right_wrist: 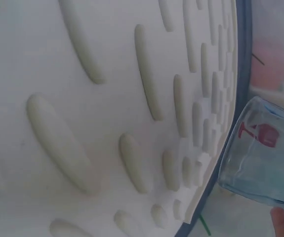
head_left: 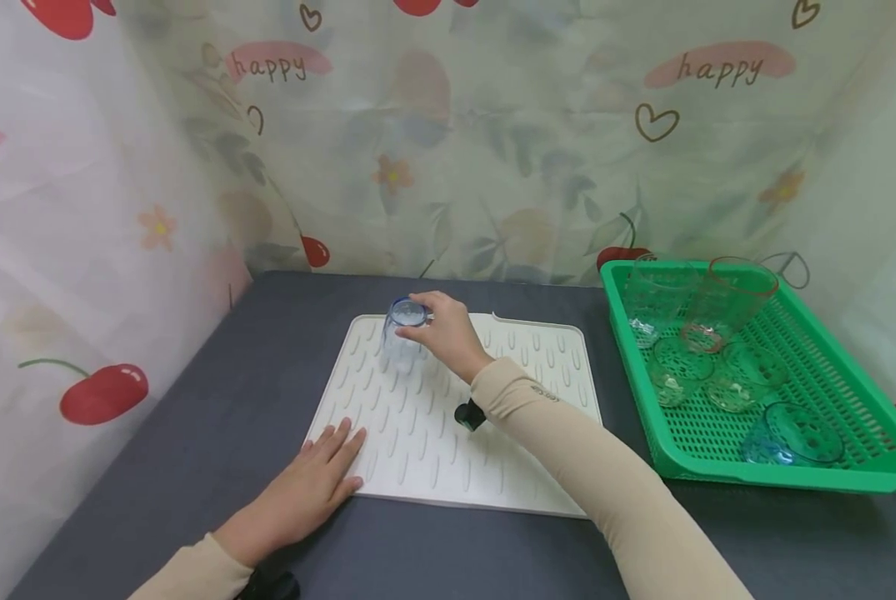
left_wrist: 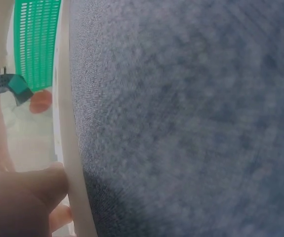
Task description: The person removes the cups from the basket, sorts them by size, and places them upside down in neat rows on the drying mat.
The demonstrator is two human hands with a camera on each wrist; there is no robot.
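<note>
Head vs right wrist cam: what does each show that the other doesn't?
Head only: the green basket, the glasses in it, and the left hand on the near left corner of the white mat.
Right wrist only: a red print showing through the held blue glass.
Both: that glass, the mat, the dark tabletop, the right hand, mostly cut off in the wrist view.

Cherry-print drapes [head_left: 485, 142] around a table [head_left: 267, 367] suggest a booth.

Basket [head_left: 793, 477] right of mat [head_left: 432, 454]
</note>
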